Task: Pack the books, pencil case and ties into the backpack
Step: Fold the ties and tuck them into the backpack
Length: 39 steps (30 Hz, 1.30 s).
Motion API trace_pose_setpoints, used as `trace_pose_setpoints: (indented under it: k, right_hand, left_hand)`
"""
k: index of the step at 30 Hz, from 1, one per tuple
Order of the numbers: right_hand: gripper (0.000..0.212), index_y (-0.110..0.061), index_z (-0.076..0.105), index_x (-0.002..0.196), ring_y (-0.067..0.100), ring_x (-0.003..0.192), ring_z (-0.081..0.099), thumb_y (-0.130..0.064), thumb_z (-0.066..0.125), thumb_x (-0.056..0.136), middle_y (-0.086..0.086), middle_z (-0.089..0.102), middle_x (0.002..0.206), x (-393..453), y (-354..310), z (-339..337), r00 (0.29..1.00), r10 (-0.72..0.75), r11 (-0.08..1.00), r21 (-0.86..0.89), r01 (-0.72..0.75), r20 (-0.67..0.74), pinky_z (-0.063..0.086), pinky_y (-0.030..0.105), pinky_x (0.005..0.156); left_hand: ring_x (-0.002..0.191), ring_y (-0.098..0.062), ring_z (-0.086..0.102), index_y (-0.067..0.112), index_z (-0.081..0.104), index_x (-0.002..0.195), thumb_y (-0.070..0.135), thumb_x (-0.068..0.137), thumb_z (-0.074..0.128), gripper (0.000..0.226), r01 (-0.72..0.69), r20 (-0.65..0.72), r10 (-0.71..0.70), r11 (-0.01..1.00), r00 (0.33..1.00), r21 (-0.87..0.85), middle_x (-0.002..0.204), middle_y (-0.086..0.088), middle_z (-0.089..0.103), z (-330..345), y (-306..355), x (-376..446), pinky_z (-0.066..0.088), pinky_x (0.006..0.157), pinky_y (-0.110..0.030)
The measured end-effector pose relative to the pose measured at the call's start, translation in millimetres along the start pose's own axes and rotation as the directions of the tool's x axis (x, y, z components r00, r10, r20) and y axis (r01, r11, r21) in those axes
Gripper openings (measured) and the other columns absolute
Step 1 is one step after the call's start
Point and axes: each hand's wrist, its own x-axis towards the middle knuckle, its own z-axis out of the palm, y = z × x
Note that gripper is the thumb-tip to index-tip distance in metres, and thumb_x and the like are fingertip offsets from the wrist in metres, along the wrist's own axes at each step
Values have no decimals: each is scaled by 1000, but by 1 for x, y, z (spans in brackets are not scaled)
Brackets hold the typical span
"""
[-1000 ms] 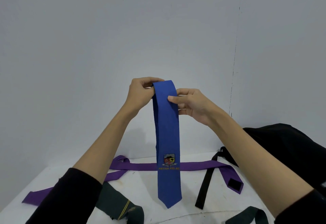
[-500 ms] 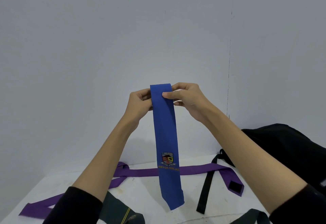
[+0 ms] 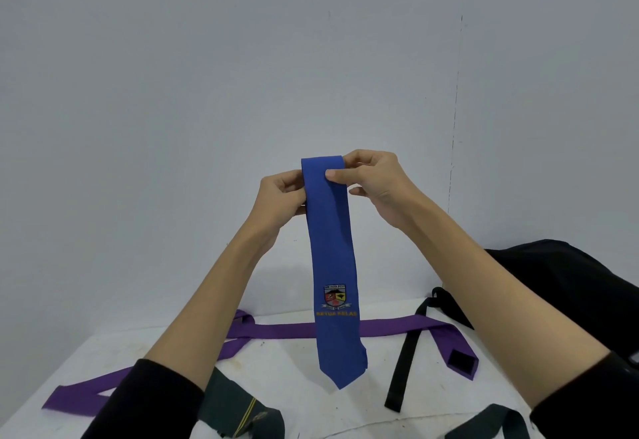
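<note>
A blue tie (image 3: 330, 266) with a school crest hangs straight down in the air above the white table (image 3: 297, 376). My left hand (image 3: 281, 196) pinches its left edge near the folded top, and my right hand (image 3: 375, 179) pinches the top right corner with the thumb on the front. A purple tie (image 3: 276, 329) lies stretched across the table behind it. A dark green tie (image 3: 238, 411) lies at the near edge under my left arm. The black backpack (image 3: 560, 279) sits at the right, partly hidden by my right arm.
A black backpack strap (image 3: 406, 359) runs down the table right of the blue tie. Another piece of dark green tie (image 3: 491, 426) shows at the bottom right edge. A plain grey wall (image 3: 207, 93) stands close behind the table.
My right hand has slid up from beside the tie's upper part to its top right corner, while my left hand has dropped below the top edge. The tie's tip has lifted slightly.
</note>
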Motion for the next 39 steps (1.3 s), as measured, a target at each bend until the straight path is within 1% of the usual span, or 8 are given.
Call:
trace_pose_setpoints:
  k: [7, 15, 19, 20, 24, 27, 34, 39]
  right_hand:
    - [10, -12, 55, 82, 20, 77, 61, -7, 60, 90, 6, 64, 91, -1, -3, -3, 991, 44, 997, 60, -52, 129, 52, 30, 72]
    - [10, -10, 55, 84, 21, 79, 61, -6, 56, 92, 8, 64, 91, 0, -4, -4, 988, 61, 990, 119, -78, 140, 52, 35, 80]
    - [15, -11, 53, 79, 23, 77, 59, -3, 57, 91, 10, 62, 88, 1, -1, -4, 993, 87, 979, 180, -100, 79, 50, 35, 78]
    - [16, -11, 53, 77, 23, 75, 59, -3, 57, 91, 9, 62, 86, 2, -1, -4, 994, 92, 975, 195, -102, 56, 50, 34, 75]
    - [18, -11, 54, 77, 20, 70, 58, -1, 56, 91, 6, 62, 79, 3, -1, -1, 994, 102, 968, 235, -92, -29, 49, 30, 66]
    - [17, -12, 54, 80, 18, 66, 58, 1, 55, 91, 6, 62, 78, 3, -2, 1, 994, 95, 968, 235, -81, -49, 49, 26, 61]
    - [18, -13, 53, 83, 25, 79, 59, 3, 54, 90, 9, 63, 85, 3, -2, -4, 995, 76, 990, 125, -67, -72, 51, 31, 66]
    - [18, -17, 53, 87, 26, 83, 62, 1, 56, 90, 11, 65, 91, 4, 0, -6, 995, 75, 993, 95, -68, -73, 53, 40, 79]
  left_hand:
    - [93, -17, 66, 17, 64, 114, 19, 96, 52, 21, 18, -56, -17, 1000, 998, 13, 104, -1, 70, -2, 0, 3, 56, 76, -28]
    - [99, -18, 64, 28, 51, 120, 22, 98, 48, 23, 140, 93, -131, 985, 987, -105, 112, 1, 66, 11, -6, -6, 54, 83, -34]
    - [80, -6, 61, 20, 53, 100, 21, 95, 53, 5, -115, -287, 124, 992, 950, 47, 92, 5, 63, 20, -5, -21, 50, 68, -22]
    - [75, -7, 61, 19, 54, 94, 22, 96, 51, 4, -153, -298, 151, 988, 943, 15, 87, 4, 63, 24, -7, -29, 51, 65, -24]
    - [89, -19, 65, 23, 56, 101, 40, 97, 43, 22, 78, 49, -75, 995, 996, -69, 100, -9, 67, 43, -25, -54, 54, 79, -38]
    - [93, -15, 69, 21, 59, 106, 33, 98, 44, 21, 217, 159, -196, 967, 968, -131, 103, -1, 72, 47, -38, -57, 57, 79, -29]
    - [76, -14, 70, 15, 68, 89, 16, 87, 66, 3, 216, 37, -215, 976, 976, -41, 85, 0, 74, 41, -48, -51, 58, 68, -26]
    - [78, -16, 69, 15, 68, 92, 13, 79, 74, 15, 207, -34, -206, 978, 978, 28, 90, -1, 71, 36, -47, -47, 58, 71, -29]
